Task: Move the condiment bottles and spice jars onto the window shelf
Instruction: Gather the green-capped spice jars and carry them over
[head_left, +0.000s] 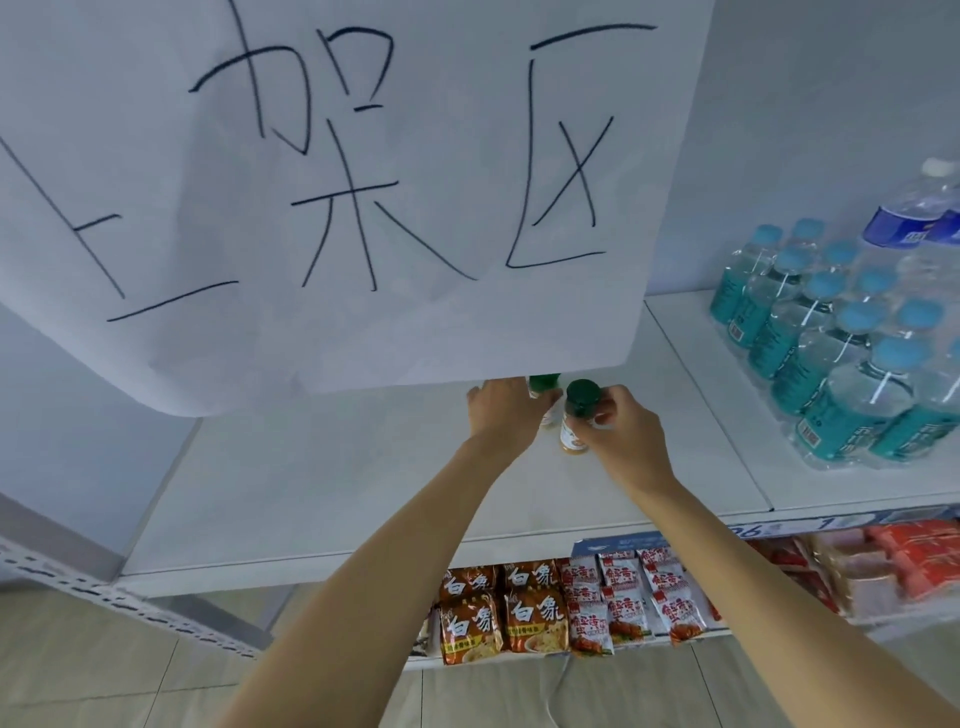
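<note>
Two small green-capped spice jars with yellow-orange contents sit mid-depth on the white metal shelf (363, 493), both well back from its front edge: right hand (621, 441) fingers curl round the nearer jar (577, 415), left hand (501, 408) is at the farther jar (545, 400), whose top hides behind the hanging white paper sign (337, 182); left grip can't be told. Looks like the placing step. Next: set both upright, let go, pull back without tipping either.

A handwritten paper sign (337, 197) hangs overhead — wrapped water bottles (852, 353) right, noodle packets (501, 608) on the lower shelf.
</note>
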